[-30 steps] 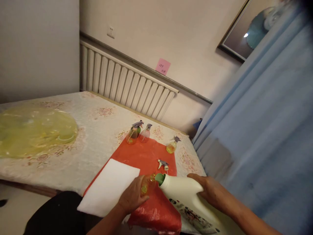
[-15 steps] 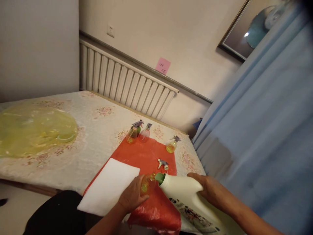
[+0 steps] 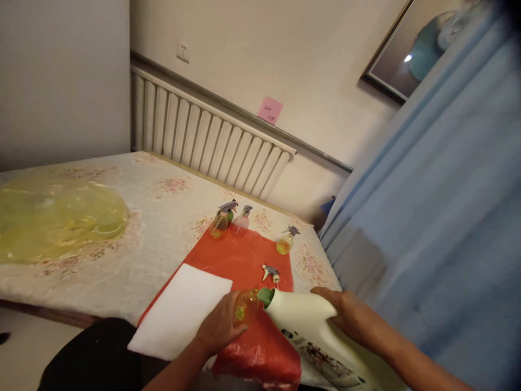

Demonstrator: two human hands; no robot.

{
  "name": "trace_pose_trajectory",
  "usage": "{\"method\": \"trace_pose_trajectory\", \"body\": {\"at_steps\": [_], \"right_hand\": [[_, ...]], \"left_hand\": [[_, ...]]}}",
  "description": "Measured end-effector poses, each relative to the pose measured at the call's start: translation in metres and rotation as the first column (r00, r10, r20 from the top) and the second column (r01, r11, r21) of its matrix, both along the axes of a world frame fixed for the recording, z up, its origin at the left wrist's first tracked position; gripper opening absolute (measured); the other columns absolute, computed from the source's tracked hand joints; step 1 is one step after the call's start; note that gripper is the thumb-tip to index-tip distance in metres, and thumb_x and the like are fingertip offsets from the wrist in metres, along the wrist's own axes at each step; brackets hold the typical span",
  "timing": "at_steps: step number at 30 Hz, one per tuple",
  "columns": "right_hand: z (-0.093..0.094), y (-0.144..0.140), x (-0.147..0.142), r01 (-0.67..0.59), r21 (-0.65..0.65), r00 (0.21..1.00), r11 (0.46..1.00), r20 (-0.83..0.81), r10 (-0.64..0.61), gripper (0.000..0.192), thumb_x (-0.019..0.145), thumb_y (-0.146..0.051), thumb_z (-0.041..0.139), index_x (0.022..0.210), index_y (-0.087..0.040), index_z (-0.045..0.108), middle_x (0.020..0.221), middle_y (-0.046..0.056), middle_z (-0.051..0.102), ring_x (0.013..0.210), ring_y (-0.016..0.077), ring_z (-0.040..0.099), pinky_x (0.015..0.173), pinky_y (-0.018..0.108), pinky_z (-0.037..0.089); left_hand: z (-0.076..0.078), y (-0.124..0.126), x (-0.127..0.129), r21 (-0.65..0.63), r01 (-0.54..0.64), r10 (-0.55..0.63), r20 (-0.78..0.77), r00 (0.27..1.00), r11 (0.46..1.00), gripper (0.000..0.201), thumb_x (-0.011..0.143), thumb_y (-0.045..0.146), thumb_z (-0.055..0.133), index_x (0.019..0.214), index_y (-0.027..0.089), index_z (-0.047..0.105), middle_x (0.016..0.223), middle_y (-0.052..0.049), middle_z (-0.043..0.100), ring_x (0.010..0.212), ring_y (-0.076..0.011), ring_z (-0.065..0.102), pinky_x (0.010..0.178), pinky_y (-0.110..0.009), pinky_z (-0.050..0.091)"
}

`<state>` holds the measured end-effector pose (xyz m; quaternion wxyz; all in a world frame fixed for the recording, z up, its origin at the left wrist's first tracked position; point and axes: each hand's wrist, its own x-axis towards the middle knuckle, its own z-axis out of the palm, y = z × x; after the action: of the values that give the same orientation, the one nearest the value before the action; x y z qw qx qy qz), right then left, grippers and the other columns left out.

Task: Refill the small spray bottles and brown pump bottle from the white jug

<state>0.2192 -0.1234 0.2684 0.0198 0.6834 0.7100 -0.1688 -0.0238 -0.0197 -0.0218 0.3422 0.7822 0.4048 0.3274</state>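
While hardly anything has shifted (pouring seems unfinished), the left hand (image 3: 222,323) grips the see-through bottle (image 3: 246,305) over the red sheet (image 3: 244,258); the right hand (image 3: 350,315) clasps the jug (image 3: 303,308), green spout (image 3: 266,296) at the bottle's mouth.

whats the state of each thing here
Small clear bottle: spray head off, in left hand
Pale jug: open, tipped toward that bottle, in right hand
Loose spray head: lying on the spread red sheet
Yellow spray bottle: upright, head fitted, partly filled
Pink spray bottle: upright, head fitted
Orange spray bottle: upright, head fitted
White cloth: lying flat
Yellow plastic bag: lying puffed out
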Motion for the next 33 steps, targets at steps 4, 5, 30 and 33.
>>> {"method": "trace_pose_trajectory", "body": {"at_steps": [4, 5, 30, 33], "right_hand": [[-0.002, 0.001, 0.002, 0.020, -0.012, 1.000, 1.000, 0.016, -0.019, 0.047, 0.064, -0.005, 0.044, 0.101, -0.026, 0.064, 0.087, -0.002, 0.073, 0.081, 0.0153, 0.065, 0.069, 0.021, 0.041], [-0.002, 0.001, 0.003, 0.020, -0.016, 1.000, 1.000, 0.018, -0.020, 0.047, 0.065, -0.005, 0.045, 0.102, -0.027, 0.064, 0.088, -0.002, 0.073, 0.081, 0.0155, 0.065, 0.069, 0.022, 0.041], [-0.002, 0.002, 0.006, 0.007, -0.018, 0.999, 1.000, 0.053, -0.006, 0.047, 0.066, -0.005, 0.045, 0.104, -0.026, 0.063, 0.090, -0.001, 0.072, 0.084, 0.0163, 0.064, 0.071, 0.022, 0.040], [-0.003, 0.002, 0.006, 0.021, -0.025, 0.998, 0.999, 0.068, -0.019, 0.044, 0.068, -0.007, 0.047, 0.104, -0.026, 0.064, 0.091, 0.000, 0.072, 0.084, 0.0167, 0.063, 0.072, 0.022, 0.040]], "left_hand": [[0.001, -0.001, 0.000, 0.013, -0.001, 0.001, -0.004, 1.000, 1.000, 0.080, 0.069, 0.031, 0.070, 0.141, 0.018, 0.038, 0.143, -0.014, 0.051, 0.135, -0.0300, 0.046, 0.118, -0.042, 0.033], [0.002, -0.001, 0.001, 0.013, -0.002, 0.002, -0.008, 1.000, 1.000, 0.079, 0.069, 0.031, 0.069, 0.141, 0.017, 0.039, 0.143, -0.015, 0.051, 0.134, -0.0302, 0.046, 0.117, -0.041, 0.033], [-0.007, 0.001, 0.002, 0.071, -0.023, 0.022, 0.015, 1.000, 0.997, 0.080, 0.069, 0.030, 0.071, 0.140, 0.021, 0.037, 0.142, -0.013, 0.053, 0.133, -0.0322, 0.048, 0.116, -0.047, 0.037], [-0.008, -0.001, 0.003, 0.089, -0.036, 0.033, 0.026, 0.999, 0.995, 0.078, 0.069, 0.023, 0.069, 0.139, 0.022, 0.035, 0.140, -0.012, 0.054, 0.132, -0.0308, 0.049, 0.115, -0.048, 0.037]]}}
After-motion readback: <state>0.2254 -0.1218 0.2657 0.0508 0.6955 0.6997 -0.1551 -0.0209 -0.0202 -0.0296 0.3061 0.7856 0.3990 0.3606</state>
